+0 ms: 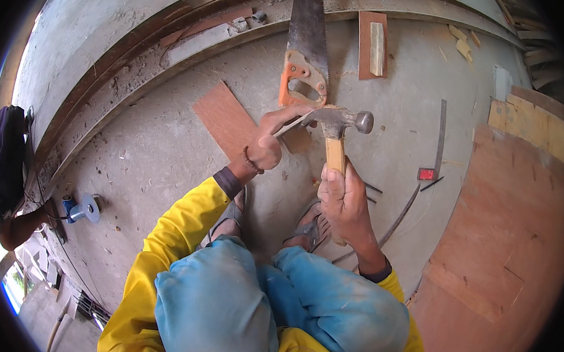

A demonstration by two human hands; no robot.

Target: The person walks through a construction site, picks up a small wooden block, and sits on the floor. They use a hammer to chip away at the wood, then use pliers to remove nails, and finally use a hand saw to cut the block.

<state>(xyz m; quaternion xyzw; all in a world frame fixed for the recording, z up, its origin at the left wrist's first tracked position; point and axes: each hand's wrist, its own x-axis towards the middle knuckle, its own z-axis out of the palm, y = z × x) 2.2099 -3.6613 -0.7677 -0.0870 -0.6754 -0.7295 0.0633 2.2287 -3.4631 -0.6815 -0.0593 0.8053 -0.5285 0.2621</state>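
Right hand, mine, is wrapped around the wooden handle of a claw hammer, which I hold raised over the grey floor, striking face to the right, claw to the left. Left hand reaches forward beside the claw, near a small brown block; I cannot tell whether its fingers are spread or gripping. An orange-handled handsaw lies just beyond both hands. Reddish-brown board lies left of the handsaw, partly covered by my left hand.
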